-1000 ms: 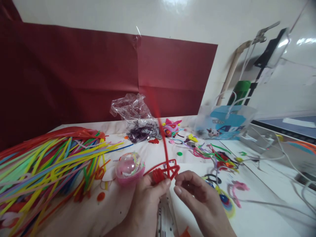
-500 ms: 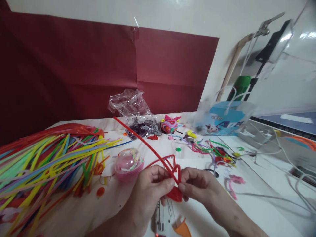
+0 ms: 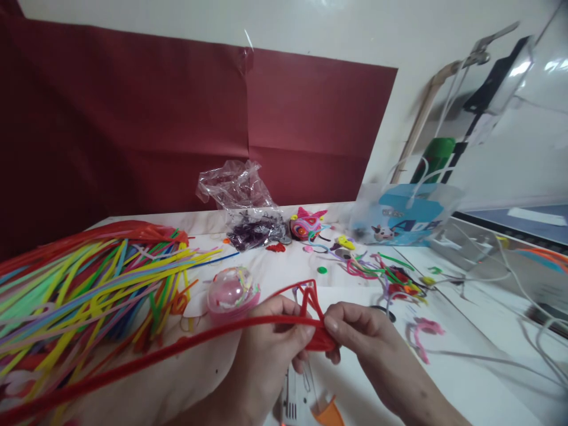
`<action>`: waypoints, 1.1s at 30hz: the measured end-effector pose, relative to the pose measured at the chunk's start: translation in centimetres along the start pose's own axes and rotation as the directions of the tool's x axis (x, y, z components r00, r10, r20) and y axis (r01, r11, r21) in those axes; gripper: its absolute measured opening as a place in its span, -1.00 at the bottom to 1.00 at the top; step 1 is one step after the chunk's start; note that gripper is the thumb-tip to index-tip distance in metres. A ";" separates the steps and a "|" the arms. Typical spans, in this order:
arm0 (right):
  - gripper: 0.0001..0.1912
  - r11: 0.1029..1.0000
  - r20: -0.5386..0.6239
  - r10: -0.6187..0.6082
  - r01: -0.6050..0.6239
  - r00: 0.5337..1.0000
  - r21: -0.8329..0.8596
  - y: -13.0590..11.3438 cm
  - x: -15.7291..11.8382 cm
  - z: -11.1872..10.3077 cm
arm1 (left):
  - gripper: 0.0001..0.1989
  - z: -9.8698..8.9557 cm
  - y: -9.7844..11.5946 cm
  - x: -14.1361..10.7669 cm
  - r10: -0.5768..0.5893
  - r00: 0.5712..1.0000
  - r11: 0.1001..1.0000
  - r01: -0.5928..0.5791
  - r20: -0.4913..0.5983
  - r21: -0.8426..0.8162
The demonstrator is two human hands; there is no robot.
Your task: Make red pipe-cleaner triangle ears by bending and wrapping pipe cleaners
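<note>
Red pipe cleaners (image 3: 310, 296) bent into a small pointed frame are pinched between both hands at the lower middle. My left hand (image 3: 275, 343) grips the frame's left side, thumb on top. At its right edge, my right hand (image 3: 359, 331) pinches the red stems between thumb and fingertips. One long red stem (image 3: 177, 346) runs from the frame across my left hand to the lower left corner. A flat red part hangs between the fingertips. Below the hands lie a grey-white tool (image 3: 290, 393) and an orange piece (image 3: 329, 412), partly hidden.
Many coloured pipe cleaners (image 3: 102, 290) spread over the left side. A pink round container (image 3: 231, 293) stands left of the hands. Behind are a clear bag (image 3: 252, 228), a pink decorated figure (image 3: 306, 226) and a blue-white bag (image 3: 399, 219). Cables (image 3: 519, 307) cross the right side.
The long red stem has swung down from pointing up and left to lying low across my left hand toward the lower left. The frame has tilted slightly, with both hands still on it.
</note>
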State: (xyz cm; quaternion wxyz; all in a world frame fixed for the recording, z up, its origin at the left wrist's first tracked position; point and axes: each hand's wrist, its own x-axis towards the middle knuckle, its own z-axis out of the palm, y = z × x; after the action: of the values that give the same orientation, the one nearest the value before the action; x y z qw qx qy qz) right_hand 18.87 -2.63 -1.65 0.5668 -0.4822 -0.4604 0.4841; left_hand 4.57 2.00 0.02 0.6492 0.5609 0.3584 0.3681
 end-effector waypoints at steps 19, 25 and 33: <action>-0.67 0.997 -0.011 0.037 -0.036 0.999 0.062 0.4 -0.2 0.2 | -0.93 0.5 0.0 -0.1 0.002 0.998 0.999 0.001 -0.069 0.040; -0.68 0.994 -0.022 0.056 -0.053 0.998 0.097 0.5 -0.2 0.4 | -0.93 0.7 0.0 -0.1 0.008 0.997 0.999 -0.004 -0.075 0.043; -0.71 0.995 -0.049 0.008 -0.003 0.999 0.102 1.0 -0.1 0.3 | -0.91 0.6 -0.1 -0.1 0.038 0.999 0.999 -0.038 -0.021 0.030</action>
State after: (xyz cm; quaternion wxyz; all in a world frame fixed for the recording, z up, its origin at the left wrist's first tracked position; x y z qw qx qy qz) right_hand 18.42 -2.63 -2.61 0.6003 -0.4660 -0.4196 0.4965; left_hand 5.02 1.65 -0.01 0.6299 0.5731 0.3600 0.3810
